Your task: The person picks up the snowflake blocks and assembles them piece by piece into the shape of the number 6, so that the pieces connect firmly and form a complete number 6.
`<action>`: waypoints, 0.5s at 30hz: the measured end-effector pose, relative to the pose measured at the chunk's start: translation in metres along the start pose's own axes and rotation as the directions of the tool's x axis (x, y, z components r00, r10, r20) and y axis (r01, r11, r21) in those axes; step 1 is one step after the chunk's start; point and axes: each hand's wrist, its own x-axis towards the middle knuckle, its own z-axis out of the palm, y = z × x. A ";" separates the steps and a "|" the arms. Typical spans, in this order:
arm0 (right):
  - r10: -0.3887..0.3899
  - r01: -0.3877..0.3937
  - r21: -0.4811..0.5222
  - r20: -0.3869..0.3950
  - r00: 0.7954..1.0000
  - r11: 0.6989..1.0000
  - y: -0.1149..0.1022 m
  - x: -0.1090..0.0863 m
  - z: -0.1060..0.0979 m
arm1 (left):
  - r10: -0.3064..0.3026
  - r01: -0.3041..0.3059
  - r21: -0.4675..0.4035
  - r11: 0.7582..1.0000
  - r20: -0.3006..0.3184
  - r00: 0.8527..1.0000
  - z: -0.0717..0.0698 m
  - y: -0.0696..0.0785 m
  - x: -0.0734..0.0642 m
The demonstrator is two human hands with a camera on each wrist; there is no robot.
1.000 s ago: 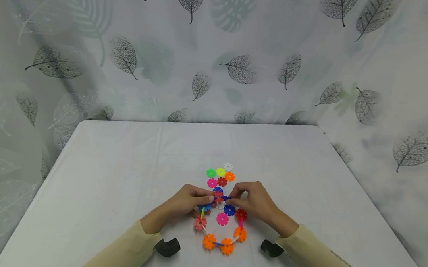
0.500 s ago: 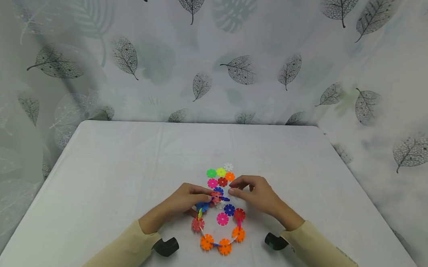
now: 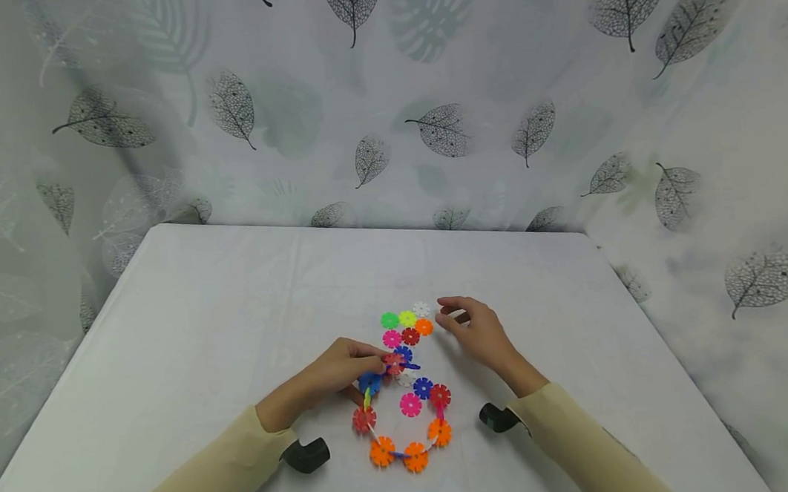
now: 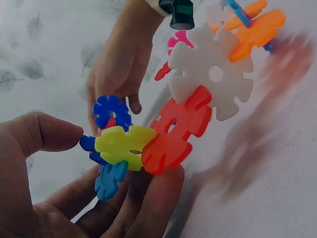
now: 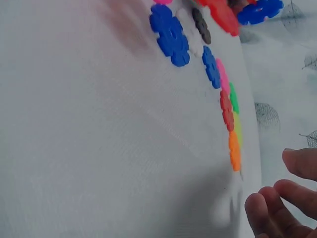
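My left hand [image 3: 350, 367] pinches the red and blue end of a chain of notched plastic flower discs [image 3: 382, 452], which curves round toward me. In the left wrist view the thumb and fingers hold the blue discs [image 4: 111, 111], with a yellow disc [image 4: 119, 145], a red one [image 4: 171, 141] and a white one [image 4: 198, 64] linked on. My right hand [image 3: 482, 338] holds nothing; its fingers are loosely bent just right of a loose white disc [image 3: 421, 309] and an orange disc [image 3: 424, 327].
Loose green [image 3: 390, 320], yellow [image 3: 407, 319], pink [image 3: 392, 339] and red [image 3: 411, 336] discs lie flat beyond the chain. A dark blue disc [image 3: 423, 388] and a pink disc [image 3: 410, 405] lie inside its curve. Leaf-print cloth hangs behind the white table [image 3: 236, 299].
My right hand has left the blue disc at the chain's end and moved away to the loose discs at the back. My left hand keeps its hold, shifting slightly left.
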 end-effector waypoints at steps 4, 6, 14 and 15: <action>0.054 -0.053 -0.036 0.029 0.998 0.998 0.002 0.004 0.003 | 0.006 -0.006 0.016 1.000 0.004 1.000 0.000 0.002 -0.001; 0.063 -0.060 -0.053 0.044 0.997 0.997 0.003 0.005 0.005 | 0.012 -0.012 0.020 1.000 0.010 1.000 0.000 0.002 -0.001; 0.075 -0.069 -0.085 0.074 0.994 0.994 0.004 0.008 0.010 | 0.009 -0.009 0.040 0.999 0.020 1.000 0.001 0.003 0.000; 0.073 -0.066 -0.090 0.075 0.995 0.994 0.004 0.008 0.011 | 0.007 -0.008 0.041 0.999 0.020 1.000 0.002 0.003 0.000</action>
